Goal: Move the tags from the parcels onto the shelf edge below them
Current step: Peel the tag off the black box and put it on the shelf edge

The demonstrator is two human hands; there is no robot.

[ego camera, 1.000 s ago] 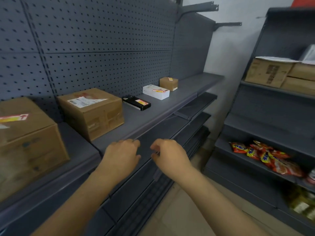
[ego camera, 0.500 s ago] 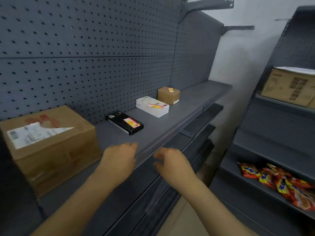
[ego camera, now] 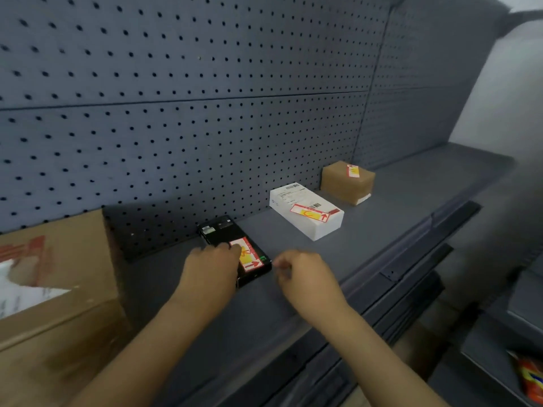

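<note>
Two hands at black parcel [ego camera: 233,251]: left hand [ego camera: 210,270] steadying it beside tag [ego camera: 248,255]; right hand [ego camera: 305,279] loosely curled, empty, poised to peel.

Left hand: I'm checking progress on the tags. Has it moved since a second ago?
Yes. The left hand went from the shelf edge inward, onto the black parcel by its tag.

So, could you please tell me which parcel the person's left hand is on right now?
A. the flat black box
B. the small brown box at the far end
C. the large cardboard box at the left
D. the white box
A: the left hand rests on the flat black box, fingertips at its red and yellow tag, while the white box and small brown box lie untouched farther along the shelf.
</note>
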